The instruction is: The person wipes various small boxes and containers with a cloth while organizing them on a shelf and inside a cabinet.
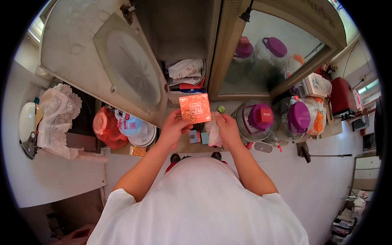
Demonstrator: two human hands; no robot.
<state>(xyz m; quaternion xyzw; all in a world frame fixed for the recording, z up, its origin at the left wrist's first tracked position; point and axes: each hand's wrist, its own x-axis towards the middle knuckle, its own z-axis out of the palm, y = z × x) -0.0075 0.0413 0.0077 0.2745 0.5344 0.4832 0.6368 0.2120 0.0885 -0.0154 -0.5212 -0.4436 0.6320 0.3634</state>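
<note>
Packet [195, 108], square, red-orange with a pale square mark, is near the middle of the head view, raised over the counter [183, 143] with its printed face toward the wearer. Left hand [175, 125] pinches it at the lower left corner, fingers bent. Right hand [227, 130] is just beside the packet's right edge, fingers curled, thumb forward; crumpled pinkish-white wrap [214, 132] hangs by its inner side. Can't tell whether the right hand grips the wrap, the packet's edge or both. Step in hand looks like handling or checking the packet, not yet set down. Next move probably calls for a firm left pinch, with the loose wrap held clear of the packet. Picture card [194, 136] and blue card [205, 138] lie below, between the hands. Green crumpled piece [221, 109] near the right thumb. Beyond: open cabinet [175, 32] with a folded pale bundle [185, 69]. Jar with purple lid [261, 116] to the right; red plastic bag [108, 128] to the left, well apart from the hands.
</note>
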